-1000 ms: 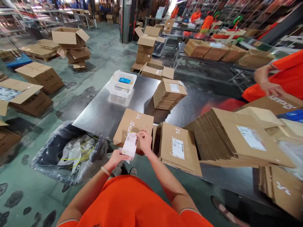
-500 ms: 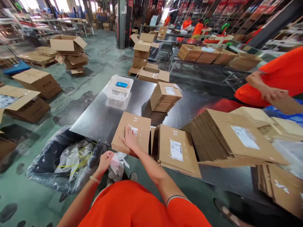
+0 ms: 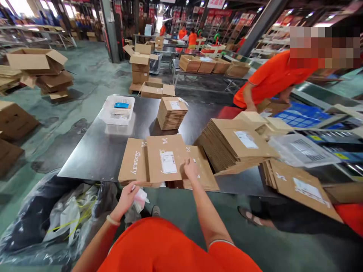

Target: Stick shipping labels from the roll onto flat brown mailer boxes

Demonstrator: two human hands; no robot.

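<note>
**Right hand at the edge of a labelled flattened carton; left hand pinching a pinkish-white backing sheet**

Head view of a packing station. The labelled flattened carton [image 3: 155,151] lies near the front edge of a metal table [image 3: 82,162], bridging 2 neighbours: its left side overlaps a lettered flattened carton [image 3: 127,166], and its right side overlaps a low carton pile [image 3: 205,173]. A white shipping label [image 3: 168,162] sits on its upper face, beneath a white squiggle. The right hand [image 3: 192,170] meets the right edge of the labelled flattened carton, its fingers curled and clamped on that edge. The left hand [image 3: 129,198], wearing a pale wristband [image 3: 112,220], is just in front of the table edge; thumb and fingers are together on the crumpled backing sheet [image 3: 140,197], which hangs below table height. To the left, a plastic-lined bin [image 3: 25,211] contains white scraps and yellow strips. Farther back on the table stand a white perforated basket [image 3: 113,120], with a blue packet [image 3: 121,105] in it, and a neat stack of small folded cartons [image 3: 172,117]. At right rises a leaning stack of larger flattened cartons [image 3: 221,151], its top also labelled. Beyond it, a co-worker in an orange shirt [image 3: 272,75] bends over a brown carton [image 3: 270,107].
</note>
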